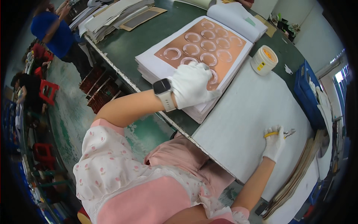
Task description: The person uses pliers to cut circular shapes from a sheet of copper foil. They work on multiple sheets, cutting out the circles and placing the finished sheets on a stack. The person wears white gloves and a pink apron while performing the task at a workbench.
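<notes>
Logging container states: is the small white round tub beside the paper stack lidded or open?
Lidded: the small white round tub stands upright, its flat top closed.

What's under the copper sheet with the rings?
A thick stack of white sheets lies under the copper sheet. The gloved left hand covers its near corner; lower layers show only as edges.

- Surface [130, 41]: dark green top.
- White sheet [242, 123]: lies flat under the right hand [274, 143].
- Paper stack [194, 56]: under the left hand [192, 86].
- White tub [264, 59]: beyond the right hand.
</notes>
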The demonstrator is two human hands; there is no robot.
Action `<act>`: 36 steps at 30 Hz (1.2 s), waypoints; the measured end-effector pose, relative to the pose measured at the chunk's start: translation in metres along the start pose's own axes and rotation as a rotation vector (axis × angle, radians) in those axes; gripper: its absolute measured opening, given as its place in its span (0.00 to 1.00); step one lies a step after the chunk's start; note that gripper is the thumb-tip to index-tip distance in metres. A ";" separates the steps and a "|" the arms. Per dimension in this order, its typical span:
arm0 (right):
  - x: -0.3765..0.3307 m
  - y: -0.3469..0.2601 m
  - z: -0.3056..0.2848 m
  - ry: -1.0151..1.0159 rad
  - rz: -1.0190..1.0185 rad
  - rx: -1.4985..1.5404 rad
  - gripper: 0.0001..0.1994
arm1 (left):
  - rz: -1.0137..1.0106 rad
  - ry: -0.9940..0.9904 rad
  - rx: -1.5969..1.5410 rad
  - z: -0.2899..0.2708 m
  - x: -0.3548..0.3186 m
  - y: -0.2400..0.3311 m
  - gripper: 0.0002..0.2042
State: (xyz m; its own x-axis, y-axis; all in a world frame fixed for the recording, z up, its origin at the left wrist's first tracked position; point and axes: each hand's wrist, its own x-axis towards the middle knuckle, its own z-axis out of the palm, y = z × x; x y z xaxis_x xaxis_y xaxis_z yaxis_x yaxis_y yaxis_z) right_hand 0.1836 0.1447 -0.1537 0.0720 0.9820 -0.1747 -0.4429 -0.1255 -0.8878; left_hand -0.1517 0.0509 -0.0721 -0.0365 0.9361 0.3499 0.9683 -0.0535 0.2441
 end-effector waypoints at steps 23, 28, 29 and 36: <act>-0.001 -0.002 -0.003 0.020 0.030 -0.053 0.12 | 0.259 0.097 0.179 0.015 -0.037 -0.012 0.32; -0.003 0.000 -0.001 -0.014 0.009 -0.101 0.13 | 0.260 0.061 0.109 0.017 -0.045 -0.007 0.27; -0.003 0.000 -0.002 -0.025 0.005 -0.102 0.13 | 0.265 0.075 0.105 0.018 -0.046 -0.007 0.26; -0.023 0.000 0.015 0.035 -0.050 -0.126 0.13 | 0.294 0.074 0.084 0.019 -0.050 -0.009 0.22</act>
State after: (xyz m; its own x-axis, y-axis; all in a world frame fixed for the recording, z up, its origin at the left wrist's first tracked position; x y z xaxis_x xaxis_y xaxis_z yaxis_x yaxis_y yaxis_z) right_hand 0.1688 0.1247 -0.1431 0.1232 0.9822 -0.1419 -0.3224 -0.0957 -0.9418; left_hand -0.1540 0.0115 -0.1085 0.2331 0.8567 0.4602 0.9569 -0.2864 0.0485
